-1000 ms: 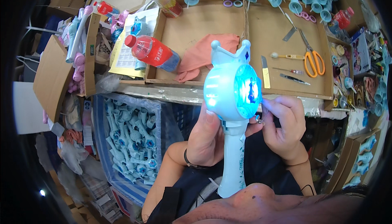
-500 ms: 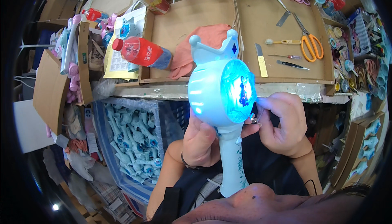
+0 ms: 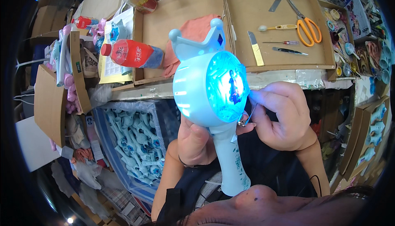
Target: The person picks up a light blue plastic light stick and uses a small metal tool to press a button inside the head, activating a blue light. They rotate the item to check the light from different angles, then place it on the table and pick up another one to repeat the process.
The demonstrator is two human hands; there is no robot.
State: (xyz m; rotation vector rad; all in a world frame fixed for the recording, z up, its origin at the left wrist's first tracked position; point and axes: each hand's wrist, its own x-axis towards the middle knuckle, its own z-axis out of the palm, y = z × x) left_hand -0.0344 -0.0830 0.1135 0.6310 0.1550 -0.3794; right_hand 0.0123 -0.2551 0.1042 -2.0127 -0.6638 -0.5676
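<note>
Toy wand (image 3: pixel 212 90), pale blue with a glowing round face, stands upright between both hands above the counter (image 3: pixel 189 10). Left hand (image 3: pixel 195 141) wraps its handle from behind; right hand (image 3: pixel 282 117) pinches a small metal tool (image 3: pixel 248 117) against its right rim.

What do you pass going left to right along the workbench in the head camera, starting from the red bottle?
Red bottle → orange cloth → yellow-handled blade → small red-handled screwdriver → orange scissors. The lit blue toy wand, held in front by both hands, covers part of the cloth.
</note>
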